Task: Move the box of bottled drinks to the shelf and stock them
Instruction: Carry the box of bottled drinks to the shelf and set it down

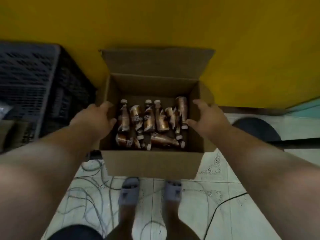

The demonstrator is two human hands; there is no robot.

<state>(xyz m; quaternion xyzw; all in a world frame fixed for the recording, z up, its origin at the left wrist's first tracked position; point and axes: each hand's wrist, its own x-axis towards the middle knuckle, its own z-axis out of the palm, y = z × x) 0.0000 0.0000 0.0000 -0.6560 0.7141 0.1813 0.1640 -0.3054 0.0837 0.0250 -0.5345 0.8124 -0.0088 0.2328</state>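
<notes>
Nearest, two slippered feet [149, 189] are seen on a pale tiled floor [204, 196] strewn with cables [90, 187]. Above them an open cardboard box [152, 163] is held at its side walls: the left hand [97, 118] and right hand [206, 116] are each curled over a rim, fingertips hidden. Brown bottles [149, 122] lie jumbled inside, labels blurred. A dark crate [34, 84] stands left; a yellow wall [173, 23] closes the far side.

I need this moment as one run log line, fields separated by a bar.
stage: carrying | left hand: grips box wall | right hand: grips box wall | box: open | bottles: lying inside
</notes>
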